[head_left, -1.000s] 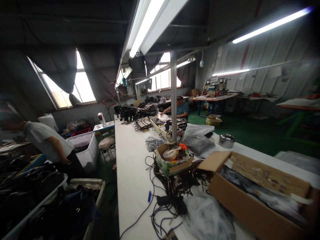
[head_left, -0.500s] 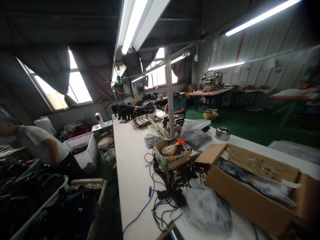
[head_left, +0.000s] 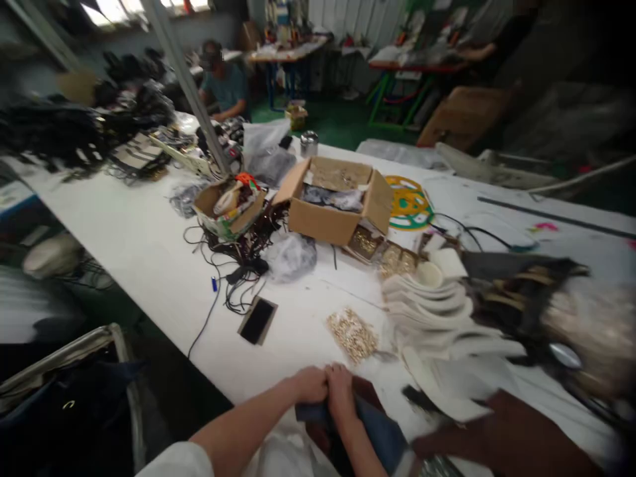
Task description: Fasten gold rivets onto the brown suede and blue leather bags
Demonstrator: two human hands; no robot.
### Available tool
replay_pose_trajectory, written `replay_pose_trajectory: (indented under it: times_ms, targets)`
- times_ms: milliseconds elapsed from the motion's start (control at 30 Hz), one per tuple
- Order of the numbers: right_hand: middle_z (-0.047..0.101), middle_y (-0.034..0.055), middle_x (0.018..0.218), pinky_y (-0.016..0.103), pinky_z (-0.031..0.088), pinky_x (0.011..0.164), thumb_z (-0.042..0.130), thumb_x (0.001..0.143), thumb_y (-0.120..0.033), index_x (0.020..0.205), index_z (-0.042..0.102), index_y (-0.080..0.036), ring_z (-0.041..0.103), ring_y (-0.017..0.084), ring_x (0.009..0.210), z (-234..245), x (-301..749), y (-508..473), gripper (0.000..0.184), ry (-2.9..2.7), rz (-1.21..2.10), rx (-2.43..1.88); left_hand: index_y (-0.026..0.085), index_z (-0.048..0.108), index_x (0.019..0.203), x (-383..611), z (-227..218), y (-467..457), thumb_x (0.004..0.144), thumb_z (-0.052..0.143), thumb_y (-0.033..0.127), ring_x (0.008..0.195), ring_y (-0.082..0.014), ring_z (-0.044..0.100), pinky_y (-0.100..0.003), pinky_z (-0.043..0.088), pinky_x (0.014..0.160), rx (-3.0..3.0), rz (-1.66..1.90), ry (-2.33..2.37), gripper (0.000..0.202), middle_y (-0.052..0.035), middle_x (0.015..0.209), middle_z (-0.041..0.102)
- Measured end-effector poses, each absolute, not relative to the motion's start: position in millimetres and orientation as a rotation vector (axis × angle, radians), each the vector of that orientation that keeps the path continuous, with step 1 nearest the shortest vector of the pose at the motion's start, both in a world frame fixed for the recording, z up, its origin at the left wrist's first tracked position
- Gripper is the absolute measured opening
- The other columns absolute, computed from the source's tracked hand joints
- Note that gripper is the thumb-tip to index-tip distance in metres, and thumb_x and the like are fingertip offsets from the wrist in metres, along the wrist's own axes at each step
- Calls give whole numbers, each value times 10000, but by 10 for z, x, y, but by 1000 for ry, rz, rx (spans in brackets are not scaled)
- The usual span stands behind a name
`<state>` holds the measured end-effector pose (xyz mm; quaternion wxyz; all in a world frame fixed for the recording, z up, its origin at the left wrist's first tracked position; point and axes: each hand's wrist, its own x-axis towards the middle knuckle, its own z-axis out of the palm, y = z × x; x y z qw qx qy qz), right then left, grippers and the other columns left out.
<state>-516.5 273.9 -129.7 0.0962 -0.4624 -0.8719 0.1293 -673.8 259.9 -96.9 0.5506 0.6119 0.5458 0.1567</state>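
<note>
"Where is the dark blue material (head_left: 385,430) held?"
"At the near side of the white table (head_left: 303,318) — clasped by left hand (head_left: 311,384) and right hand (head_left: 340,384)."
"Risk?"
"Gold-coloured fittings (head_left: 352,334) could be spilled if bumped."

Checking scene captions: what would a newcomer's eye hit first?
Probably the open cardboard box, upper center, and the bright yellow and green discs just right of it. Then, at bottom center, the left hand and right hand close together on dark blue material, gold-coloured pieces beyond.
</note>
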Motion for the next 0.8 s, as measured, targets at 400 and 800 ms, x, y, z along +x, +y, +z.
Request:
replay_pose_trajectory:
  times_ms: [400,800]
  targets:
    - [724,89,1067,395,358,977,502,1031,-69,1025,724,-202,616,268,1074,-1418,-5036,2830,259,-2829,616,-1574,134,666,1201,-7262,-1432,2033,884,526,420,647,-149,431,-277,311,576,520,806,1484,450,21,745,474]
    - [693,71,1059,408,448,957,466,1091,-162,1094,662,-205,585,249,1006,-1103,-4540,2204,200,-2627,653,-1226,71,720,1115,-7212,-1364,2116,827,717,396,682,-151,588,-318,454,639,518,763,1188,434,-79,886,683]
